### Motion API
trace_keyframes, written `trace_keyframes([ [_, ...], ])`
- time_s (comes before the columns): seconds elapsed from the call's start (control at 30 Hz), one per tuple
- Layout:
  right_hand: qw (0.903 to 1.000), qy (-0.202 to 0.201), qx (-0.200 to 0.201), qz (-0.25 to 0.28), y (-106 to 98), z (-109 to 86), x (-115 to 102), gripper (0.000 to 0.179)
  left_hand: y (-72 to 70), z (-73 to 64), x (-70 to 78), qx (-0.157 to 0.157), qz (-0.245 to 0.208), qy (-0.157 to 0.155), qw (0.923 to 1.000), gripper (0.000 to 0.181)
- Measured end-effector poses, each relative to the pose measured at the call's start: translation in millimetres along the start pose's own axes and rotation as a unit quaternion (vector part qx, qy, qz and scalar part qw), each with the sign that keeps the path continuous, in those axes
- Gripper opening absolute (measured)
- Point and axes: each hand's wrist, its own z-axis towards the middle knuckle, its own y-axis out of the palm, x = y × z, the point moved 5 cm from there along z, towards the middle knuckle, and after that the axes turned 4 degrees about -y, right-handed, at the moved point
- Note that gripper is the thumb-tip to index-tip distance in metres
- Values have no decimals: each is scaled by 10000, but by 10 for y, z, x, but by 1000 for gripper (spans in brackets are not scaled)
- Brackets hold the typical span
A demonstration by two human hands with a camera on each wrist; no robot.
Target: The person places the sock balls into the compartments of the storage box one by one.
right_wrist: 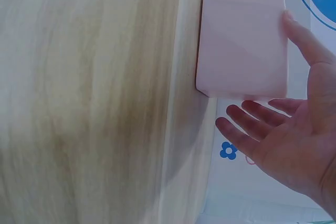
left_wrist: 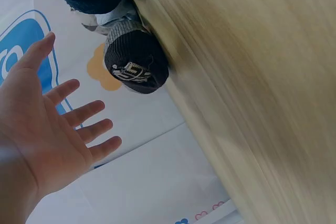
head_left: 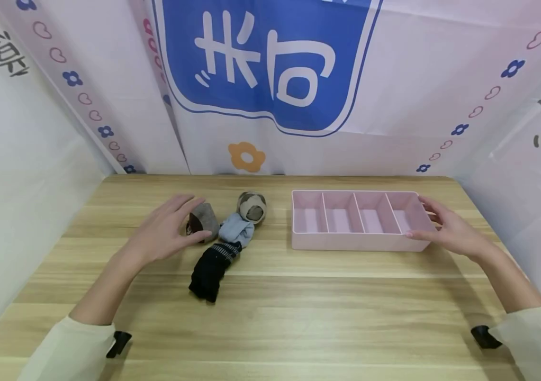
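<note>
status: looks like the very start. four rolled cloth bundles, probably socks, all lie on the worktop (head_left: 299, 323): grey-and-dark (head_left: 206, 219), patterned ball (head_left: 252, 206), light blue (head_left: 235, 230), black with striped cuff (head_left: 213, 271). they sit close together, left of the pink box (head_left: 356, 242). none in any of its four compartments, none lifted, so nothing shows as done; my read is all four are left to handle.

hands: left hand (head_left: 165, 231) is at the grey-and-dark bundle, fingers spread, grasping nothing; left wrist view shows a gap. right hand (head_left: 453, 228) spans the box's right end, thumb on the front rim, fingers loose, not clenched. can't tell how hard it presses, if at all. box rests flat on the worktop.
</note>
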Motion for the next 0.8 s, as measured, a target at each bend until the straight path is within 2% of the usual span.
trace_keyframes([
  [0.33,9978,102,80,657,54,-28,74,103,39,152,35,-74,-545,38,9985,77],
  [0.53,9973,152,66,711,51,-34,85,104,121,247,-89,-258,-884,58,9957,83],
  [0.8,9958,106,84,906,62,-33,89,104,260,289,-267,-512,-1363,-65,9893,88],
])
